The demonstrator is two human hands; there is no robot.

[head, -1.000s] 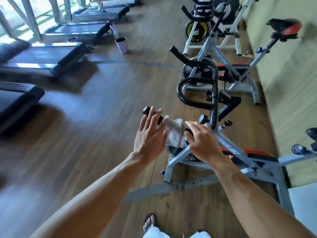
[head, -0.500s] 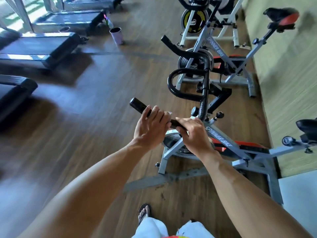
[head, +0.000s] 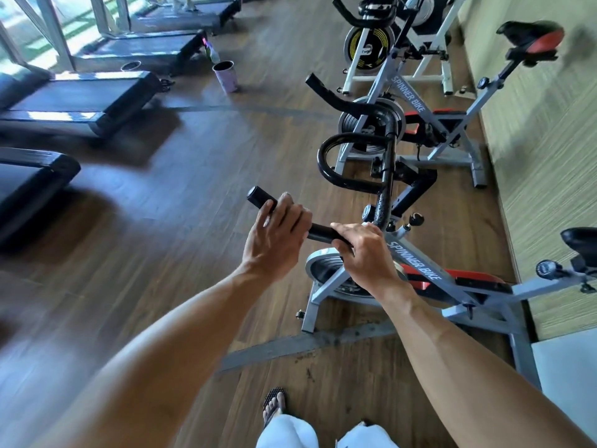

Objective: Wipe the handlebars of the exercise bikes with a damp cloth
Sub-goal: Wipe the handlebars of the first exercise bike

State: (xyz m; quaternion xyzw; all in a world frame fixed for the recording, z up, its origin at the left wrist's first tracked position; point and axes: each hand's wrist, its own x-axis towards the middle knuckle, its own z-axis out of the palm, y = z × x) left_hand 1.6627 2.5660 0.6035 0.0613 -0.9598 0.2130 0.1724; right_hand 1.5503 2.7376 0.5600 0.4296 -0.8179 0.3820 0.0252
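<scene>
The nearest grey spinner bike (head: 416, 263) stands in front of me with its black handlebar (head: 319, 234) reaching toward the left. My left hand (head: 277, 234) grips the bar close to its free end (head: 256, 194), fingers curled over the top. My right hand (head: 365, 253) grips the same bar nearer the stem. A short bare stretch of bar shows between the two hands. The cloth is hidden; I cannot tell whether it lies under my left palm.
A second spinner bike (head: 420, 124) stands just behind the first, and a third with a yellow wheel (head: 368, 43) behind that. Treadmills (head: 80, 98) line the left side. A purple cup (head: 226, 76) sits on the wooden floor. A wall runs along the right.
My left hand was open above a pale cloth draped on the bar; it has closed round the bar and slid toward the free end. The cloth has gone out of sight.
</scene>
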